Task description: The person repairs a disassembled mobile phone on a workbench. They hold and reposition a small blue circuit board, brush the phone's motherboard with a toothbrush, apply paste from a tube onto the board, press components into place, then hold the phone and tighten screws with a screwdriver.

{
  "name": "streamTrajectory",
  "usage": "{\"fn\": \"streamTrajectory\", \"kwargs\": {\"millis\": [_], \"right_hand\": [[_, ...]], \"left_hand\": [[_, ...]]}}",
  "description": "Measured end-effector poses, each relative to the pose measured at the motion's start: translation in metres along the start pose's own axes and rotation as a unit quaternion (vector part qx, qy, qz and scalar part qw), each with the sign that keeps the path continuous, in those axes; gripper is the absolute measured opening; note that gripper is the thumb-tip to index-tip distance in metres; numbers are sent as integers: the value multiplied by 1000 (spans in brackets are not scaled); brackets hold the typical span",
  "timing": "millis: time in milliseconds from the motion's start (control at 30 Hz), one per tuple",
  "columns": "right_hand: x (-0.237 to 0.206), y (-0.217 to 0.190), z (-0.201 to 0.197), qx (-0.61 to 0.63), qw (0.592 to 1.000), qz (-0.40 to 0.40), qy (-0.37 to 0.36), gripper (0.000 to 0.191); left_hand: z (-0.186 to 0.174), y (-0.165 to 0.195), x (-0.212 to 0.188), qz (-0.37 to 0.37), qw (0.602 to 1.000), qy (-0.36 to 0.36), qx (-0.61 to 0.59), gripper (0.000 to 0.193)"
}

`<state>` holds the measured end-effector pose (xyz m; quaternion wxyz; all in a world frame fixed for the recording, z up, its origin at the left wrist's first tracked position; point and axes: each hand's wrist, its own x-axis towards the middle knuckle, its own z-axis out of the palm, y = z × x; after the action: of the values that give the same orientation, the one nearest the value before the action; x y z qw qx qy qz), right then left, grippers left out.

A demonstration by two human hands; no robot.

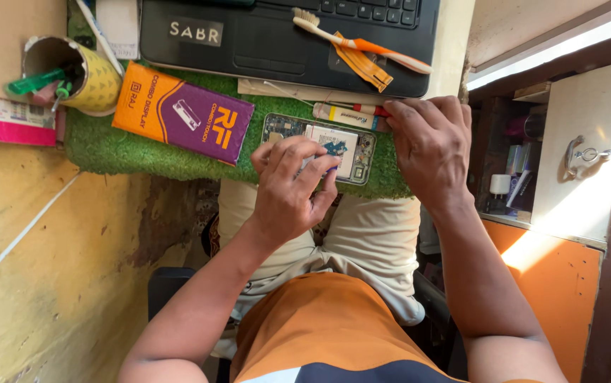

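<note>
An opened phone (319, 145), its back cover off and circuit parts showing, lies on a patch of green artificial turf (142, 152) at the front edge of the desk, just above the person's lap. The left hand (287, 191) covers the phone's near edge, fingers curled and pinched together over it; whatever small part or tool they pinch is hidden behind the fingertips, so I cannot tell what it is. The right hand (429, 145) rests at the phone's right end, fingers bent down onto the turf; its tips overlap a small glue tube (344, 115), but whether they grip it is unclear. An orange-and-purple box (181, 113) lies left of the phone. A laptop (284, 35), cut off at the top, carries a toothbrush (358, 41).
</note>
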<state>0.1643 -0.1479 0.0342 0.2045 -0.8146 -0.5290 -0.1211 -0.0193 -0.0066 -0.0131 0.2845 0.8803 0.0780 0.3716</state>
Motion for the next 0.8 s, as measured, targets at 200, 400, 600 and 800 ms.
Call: {"fn": "streamTrajectory", "kwargs": {"millis": [200, 400, 600, 800], "right_hand": [[-1, 0, 5, 1, 1000, -11, 15, 20], [-7, 3, 11, 14, 999, -11, 28, 21], [-1, -1, 8, 26, 999, -7, 24, 25], [-1, -4, 7, 31, 999, -2, 25, 28]], "left_hand": [[-5, 5, 5, -9, 999, -3, -40, 20], [-51, 81, 41, -222, 709, -95, -663, 21], [-87, 159, 102, -270, 271, -54, -922, 39], [-81, 186, 118, -274, 244, -53, -929, 36]]}}
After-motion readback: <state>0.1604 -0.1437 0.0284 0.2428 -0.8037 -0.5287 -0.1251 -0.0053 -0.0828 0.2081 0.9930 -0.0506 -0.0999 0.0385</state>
